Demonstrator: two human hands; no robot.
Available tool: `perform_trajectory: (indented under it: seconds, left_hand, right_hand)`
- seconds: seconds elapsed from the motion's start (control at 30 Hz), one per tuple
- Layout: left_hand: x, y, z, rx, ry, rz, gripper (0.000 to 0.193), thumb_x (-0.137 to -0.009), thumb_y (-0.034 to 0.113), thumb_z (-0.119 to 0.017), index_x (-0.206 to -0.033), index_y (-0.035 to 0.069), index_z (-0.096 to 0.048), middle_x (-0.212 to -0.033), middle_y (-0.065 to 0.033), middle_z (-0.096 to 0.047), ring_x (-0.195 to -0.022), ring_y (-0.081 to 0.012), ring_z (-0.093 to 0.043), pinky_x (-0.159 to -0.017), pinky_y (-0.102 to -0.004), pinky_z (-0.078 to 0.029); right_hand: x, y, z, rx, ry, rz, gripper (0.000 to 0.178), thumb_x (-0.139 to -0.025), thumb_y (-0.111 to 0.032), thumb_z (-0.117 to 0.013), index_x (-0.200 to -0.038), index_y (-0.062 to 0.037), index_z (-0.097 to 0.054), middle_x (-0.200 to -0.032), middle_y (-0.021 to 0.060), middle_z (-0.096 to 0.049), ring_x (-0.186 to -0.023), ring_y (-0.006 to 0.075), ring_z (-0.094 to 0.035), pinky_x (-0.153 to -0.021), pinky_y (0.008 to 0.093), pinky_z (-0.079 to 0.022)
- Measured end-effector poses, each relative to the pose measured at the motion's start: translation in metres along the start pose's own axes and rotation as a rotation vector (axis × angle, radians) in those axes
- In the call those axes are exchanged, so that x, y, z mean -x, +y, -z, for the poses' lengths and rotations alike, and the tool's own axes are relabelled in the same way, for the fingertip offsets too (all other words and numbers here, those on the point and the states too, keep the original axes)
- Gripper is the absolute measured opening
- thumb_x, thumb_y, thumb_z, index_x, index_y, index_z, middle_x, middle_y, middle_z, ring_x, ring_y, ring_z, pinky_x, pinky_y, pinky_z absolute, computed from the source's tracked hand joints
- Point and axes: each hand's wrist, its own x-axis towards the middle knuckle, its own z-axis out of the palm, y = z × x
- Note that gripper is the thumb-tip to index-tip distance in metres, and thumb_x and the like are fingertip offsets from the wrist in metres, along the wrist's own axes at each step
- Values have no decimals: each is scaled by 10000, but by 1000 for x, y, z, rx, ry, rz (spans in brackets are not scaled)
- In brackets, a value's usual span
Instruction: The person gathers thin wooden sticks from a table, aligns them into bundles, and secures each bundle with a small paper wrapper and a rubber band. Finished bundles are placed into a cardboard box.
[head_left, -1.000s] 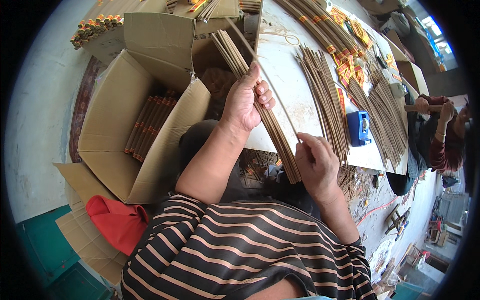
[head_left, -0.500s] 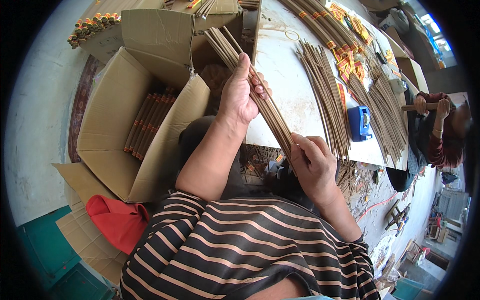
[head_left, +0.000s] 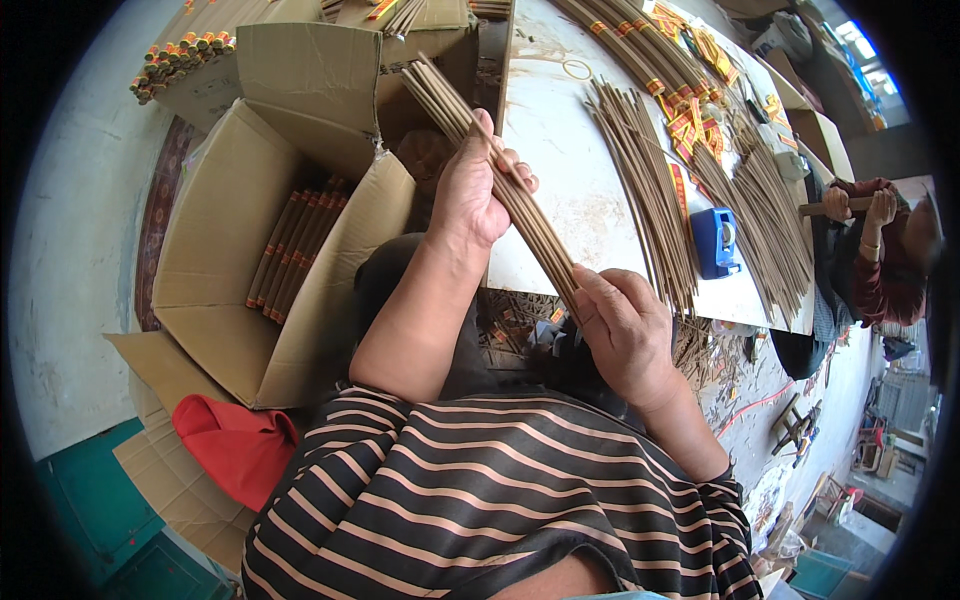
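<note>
L fingers curled round stick bundle, upper half; R fingers pinched on lower part, end prob. behind them.

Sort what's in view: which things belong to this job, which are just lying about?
Likely in the job:
stick bundle, held in the left hand, right hand pinching its lower end
loose brown sticks on the white table
blue tape dispenser
red-and-yellow strips
cardboard box of banded bundles

Likely just lying about:
red cloth
scattered stick scraps below the table
</note>
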Motion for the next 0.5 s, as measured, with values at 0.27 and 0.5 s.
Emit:
perform_trajectory:
  seconds: [0.27,0.5]
  left_hand:
    - [0,1,1,18,39,54,402,-823,466,-593,-626,138,-470,-520,16,-422,-492,-158,-472,-539,-318,-447]
    - [0,-2,3,-17,48,22,417,-814,467,-604,-615,135,-450,-515,0,-433,-502,-173,-502,-546,-330,-457]
  right_hand:
    - [-3,-2,2,-78,47,-140,286,-726,19,-650,-1008,-22,-619,-798,111,-576,-660,246,-595,-566,319,-503]
    - [1,-3,-2,3,-41,-32,352,-696,5,-650,-1044,-13,-603,-794,95,-563,-692,240,-578,-560,315,-498]
